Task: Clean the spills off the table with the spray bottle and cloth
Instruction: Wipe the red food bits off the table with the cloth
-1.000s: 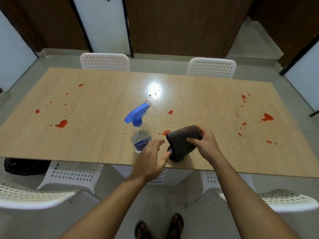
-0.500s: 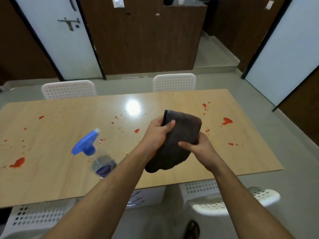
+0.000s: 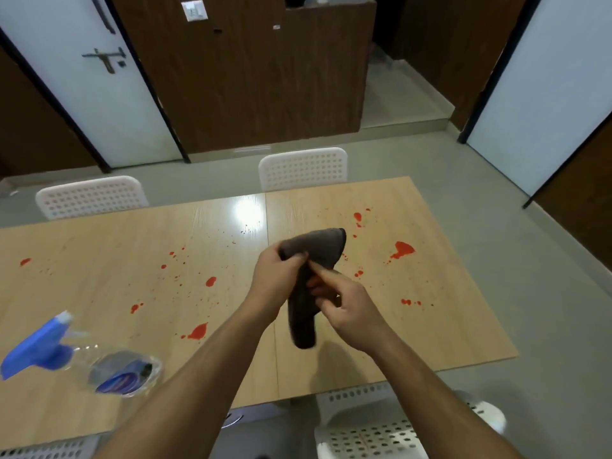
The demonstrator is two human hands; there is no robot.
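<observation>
Over the wooden table [image 3: 99, 266] dotted with red spills [image 3: 402, 249], the left hand [image 3: 275, 283] and right hand [image 3: 344, 306] both pinch the dark cloth [image 3: 318, 250], likely soft, light and best bunched, while the spray bottle [image 3: 82, 359] stands near the front-left edge.

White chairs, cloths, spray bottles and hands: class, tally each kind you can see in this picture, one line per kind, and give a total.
White chairs: 4 (two beyond the table, two at the near edge)
Cloth: 1
Spray bottle: 1
Hands: 2 (left hand, right hand)
Total: 8
</observation>
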